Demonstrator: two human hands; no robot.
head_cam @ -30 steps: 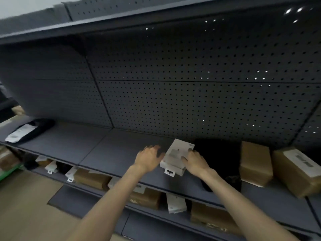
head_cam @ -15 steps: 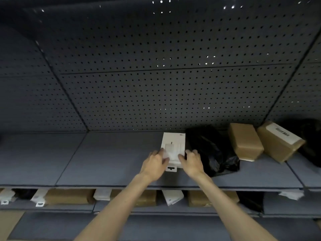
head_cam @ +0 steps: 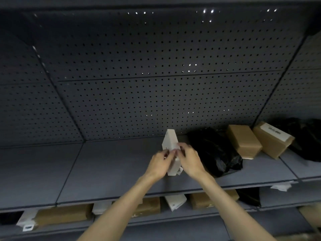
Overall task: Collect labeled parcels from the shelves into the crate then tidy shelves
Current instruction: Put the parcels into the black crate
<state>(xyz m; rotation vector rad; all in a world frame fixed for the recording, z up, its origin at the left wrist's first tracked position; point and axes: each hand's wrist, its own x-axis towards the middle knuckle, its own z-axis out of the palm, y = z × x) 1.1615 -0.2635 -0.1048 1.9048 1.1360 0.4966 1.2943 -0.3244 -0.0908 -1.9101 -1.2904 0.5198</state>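
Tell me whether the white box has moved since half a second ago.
Yes. The white box lay flat on the shelf beside the black bag; now both hands have tipped it up on edge, in the same spot left of the bag.

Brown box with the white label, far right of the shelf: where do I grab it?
Judging by its pose, take the labelled brown box across its two long side faces, coming from the front and above. It lies angled, beside the plain brown box, with the black bag on its other side.
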